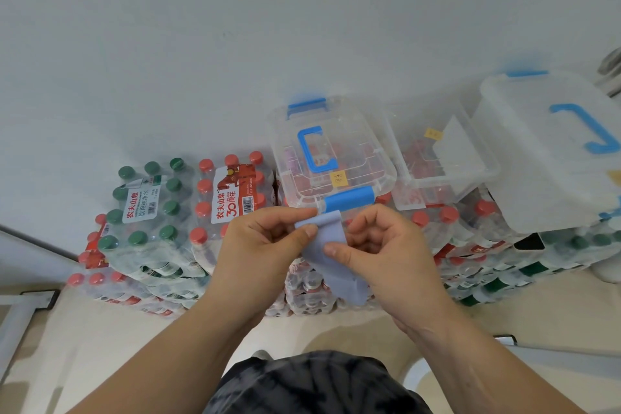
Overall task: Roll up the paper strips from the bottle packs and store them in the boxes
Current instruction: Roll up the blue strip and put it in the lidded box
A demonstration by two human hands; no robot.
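Both hands are on the pale blue paper strip [336,265]. The left hand [265,239] pinches its top edge between thumb and forefinger. The right hand [386,249] grips it a bit lower, thumb on the front, fingers curled behind. The strip's smooth and matte, hanging between the hands with its bottom end curling. It's up in front of a closed clear plastic box [332,158] with blue handle and latches, which sits on shrink-wrapped bottle packs [232,198] with red and green caps. An open clear box [437,161] is right beside it.
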